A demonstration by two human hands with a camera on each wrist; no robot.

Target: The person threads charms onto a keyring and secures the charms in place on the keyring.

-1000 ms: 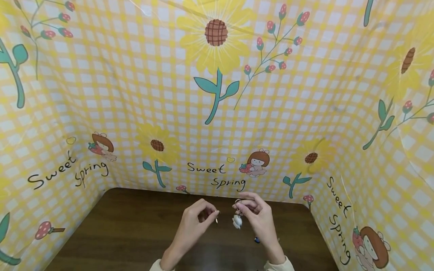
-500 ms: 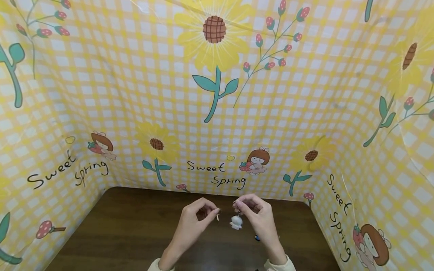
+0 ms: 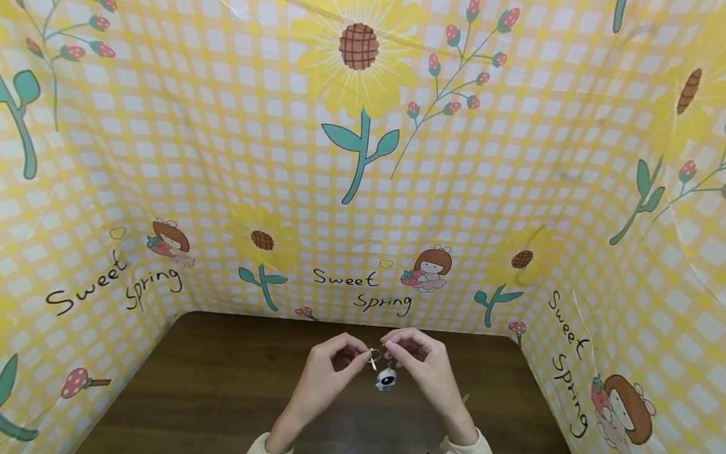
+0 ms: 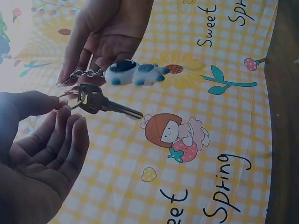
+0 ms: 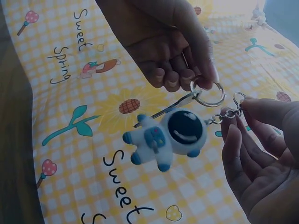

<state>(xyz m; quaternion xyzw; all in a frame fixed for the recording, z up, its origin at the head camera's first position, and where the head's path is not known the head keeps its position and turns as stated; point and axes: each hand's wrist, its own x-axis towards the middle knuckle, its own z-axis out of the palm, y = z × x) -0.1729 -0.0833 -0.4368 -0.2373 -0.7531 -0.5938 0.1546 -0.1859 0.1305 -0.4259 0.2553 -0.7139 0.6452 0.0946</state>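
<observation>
My left hand (image 3: 334,366) pinches a metal key ring (image 5: 219,101) between thumb and forefinger. From that ring hangs a silver key (image 4: 93,99). Opposite it, my right hand (image 3: 426,366) pinches the small metal loop (image 5: 239,96) ending the chain (image 5: 229,113) of an astronaut keychain. The astronaut figure (image 5: 159,135), white and blue with a dark visor, dangles below. In the head view the two hands are close together above the table. Whether the ring and the loop touch cannot be told; the right wrist view shows a gap between them.
A dark brown wooden table (image 3: 227,378) lies beneath the hands. A yellow checked cloth (image 3: 227,157) with printed flowers stands round its back and sides. Something small and thin (image 3: 466,398) shows beside the right wrist, its kind unclear.
Both hands have come closer together, bringing the key ring and astronaut keychain nearer. The astronaut has swung round, its dark visor now showing. A small blue thing seen earlier under the right wrist is hidden.
</observation>
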